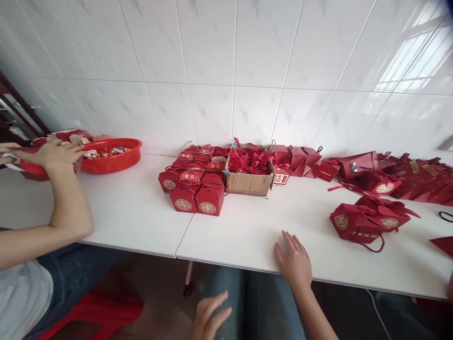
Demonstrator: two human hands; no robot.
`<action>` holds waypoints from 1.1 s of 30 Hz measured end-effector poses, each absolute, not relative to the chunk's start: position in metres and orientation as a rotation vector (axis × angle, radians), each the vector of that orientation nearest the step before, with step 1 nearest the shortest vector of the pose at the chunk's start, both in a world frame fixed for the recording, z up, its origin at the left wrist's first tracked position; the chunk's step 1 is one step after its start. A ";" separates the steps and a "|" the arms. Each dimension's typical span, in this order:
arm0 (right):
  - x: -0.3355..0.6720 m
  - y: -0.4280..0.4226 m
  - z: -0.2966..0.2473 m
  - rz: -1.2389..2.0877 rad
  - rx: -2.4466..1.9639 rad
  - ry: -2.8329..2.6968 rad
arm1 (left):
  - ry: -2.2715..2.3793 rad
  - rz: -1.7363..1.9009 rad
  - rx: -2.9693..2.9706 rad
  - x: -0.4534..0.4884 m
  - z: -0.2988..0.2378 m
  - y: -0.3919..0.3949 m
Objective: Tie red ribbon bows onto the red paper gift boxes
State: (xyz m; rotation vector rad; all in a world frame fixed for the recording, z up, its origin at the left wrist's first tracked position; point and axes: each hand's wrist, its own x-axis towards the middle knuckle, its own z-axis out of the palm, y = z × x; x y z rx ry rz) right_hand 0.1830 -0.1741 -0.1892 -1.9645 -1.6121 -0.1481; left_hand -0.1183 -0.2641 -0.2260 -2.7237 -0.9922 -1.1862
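Note:
My right hand (293,260) lies flat on the front edge of the white table (244,231), fingers stretched out and holding nothing. My left hand (208,317) hangs below the table edge over my lap, fingers apart and empty. Nearest to my right hand are two closed red gift boxes with ribbons (368,219) to its right. A cluster of several small red gift boxes with gold seals (194,186) stands further back to the left. Beside it sits a cardboard box full of red ribbons (249,174).
At the left a co-worker's hands (53,153) hold a red box near a red basin of sweets (115,155). More red boxes (297,160) line the tiled wall, and flat unfolded ones (417,182) lie far right. A red stool (102,304) stands under the table.

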 end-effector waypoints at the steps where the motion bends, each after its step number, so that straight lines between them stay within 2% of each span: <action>1: 0.183 -0.174 -0.190 -0.166 -1.957 -1.616 | -1.046 -1.224 -2.657 -0.116 -0.206 -0.251; 4: 0.184 -0.173 -0.195 -0.222 -1.925 -1.626 | -1.138 -1.301 -2.391 -0.110 -0.142 -0.197; 7: 0.184 -0.172 -0.199 -0.281 -1.900 -1.630 | -1.487 -1.257 -2.106 -0.107 -0.097 -0.133; 10: 0.185 -0.172 -0.200 -0.321 -1.886 -1.656 | -1.921 -1.262 -1.999 -0.105 -0.083 -0.082; 14: 0.186 -0.171 -0.201 -0.353 -1.860 -1.688 | -2.100 -1.233 -1.944 -0.098 -0.094 -0.051; 22: 0.196 -0.167 -0.224 -0.425 -1.858 -1.757 | -2.054 -0.987 -1.846 -0.087 -0.100 -0.050; 28: 0.199 -0.167 -0.230 -0.427 -1.849 -1.767 | -1.698 -1.037 -2.391 -0.097 -0.105 -0.073; 33: 0.199 -0.168 -0.228 -0.393 -1.876 -1.772 | -1.401 -0.856 -2.931 -0.082 -0.081 -0.071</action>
